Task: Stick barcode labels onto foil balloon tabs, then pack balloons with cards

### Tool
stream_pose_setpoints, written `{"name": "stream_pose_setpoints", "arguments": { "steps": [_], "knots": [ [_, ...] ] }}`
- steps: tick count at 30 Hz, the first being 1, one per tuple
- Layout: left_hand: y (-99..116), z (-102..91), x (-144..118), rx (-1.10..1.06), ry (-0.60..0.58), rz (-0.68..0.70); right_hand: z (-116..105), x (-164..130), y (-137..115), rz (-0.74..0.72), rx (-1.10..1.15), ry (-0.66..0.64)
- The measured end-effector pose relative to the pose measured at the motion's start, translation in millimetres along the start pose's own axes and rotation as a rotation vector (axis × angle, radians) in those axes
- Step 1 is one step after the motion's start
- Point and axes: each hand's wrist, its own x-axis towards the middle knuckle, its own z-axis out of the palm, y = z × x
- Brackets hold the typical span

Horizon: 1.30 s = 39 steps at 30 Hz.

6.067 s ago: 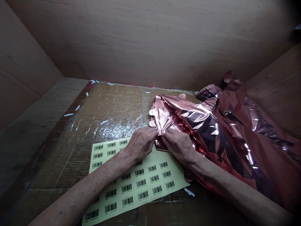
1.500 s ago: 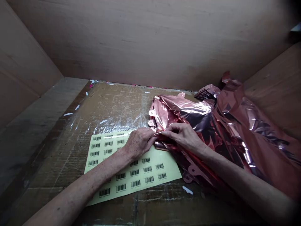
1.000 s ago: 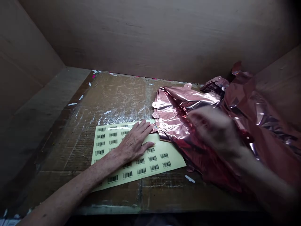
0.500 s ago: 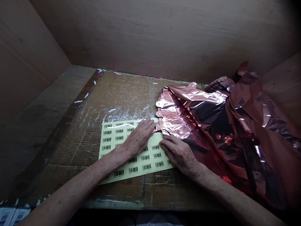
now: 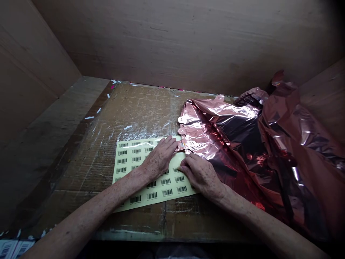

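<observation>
nearest the camera, two bare forearms reach forward over the front edge of the tabletop (image 5: 81, 158), a worn cardboard surface covered with glossy clear tape. at the lower left corner, below the tabletop edge, the corners of more barcode sheets (image 5: 12, 248) show.

the label sheet (image 5: 129, 162) lies flat on the tabletop in front of the person. it is pale yellow, rectangular, slightly skewed, and printed with rows of small black barcode labels. both hands rest on its right half.

the left hand (image 5: 159, 160) lies palm down on the sheet, fingers extended and flat, tips at the sheet's far right corner, touching the near edge of the foil (image 5: 231, 144). it grips nothing.

the right hand (image 5: 201, 174) lies palm down just beside the left, fingers curled slightly, tips pressing on the sheet close to the foil edge. whether a label is caught under the fingertips cannot be told.

the foil is a crumpled heap of rose-gold metallic film, shiny with dark folds and bright glare, covering the right half of the tabletop. small rounded tabs (image 5: 182, 118) project from its left edge. its near left corner overlaps the sheet at the fingertips.

beyond, scattered white scraps (image 5: 128, 127) lie on the tabletop. plain brown panels (image 5: 175, 39) close off the back and both sides.
</observation>
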Motion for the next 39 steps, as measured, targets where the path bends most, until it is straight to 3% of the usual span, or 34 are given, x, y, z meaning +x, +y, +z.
{"name": "stream_pose_setpoints", "arguments": {
  "steps": [10,14,17,21,25,30,35,39],
  "knots": [
    [4,-3.8,1,0.001,-0.004,-0.013,-18,0,2,0.016,0.343,0.053],
    [0,-7.0,-4,-0.035,-0.015,-0.013,-27,5,12,0.159,0.601,0.016],
    [1,-18.6,0,-0.049,-0.007,0.000,-42,19,30,0.321,0.741,0.096],
    [12,-29.3,24,0.013,0.012,0.031,-61,42,49,0.379,0.795,0.114],
    [17,-15.1,41,0.036,-0.011,0.087,-65,55,52,0.416,0.835,0.048],
    [11,3.5,36,0.062,0.016,0.064,-54,58,57,0.445,0.848,-0.017],
    [11,3.1,35,0.062,0.024,0.053,-44,60,68,0.454,0.791,0.003],
    [15,-0.7,38,0.112,-0.048,0.047,-45,63,68,0.406,0.693,-0.026]
  ]
}}
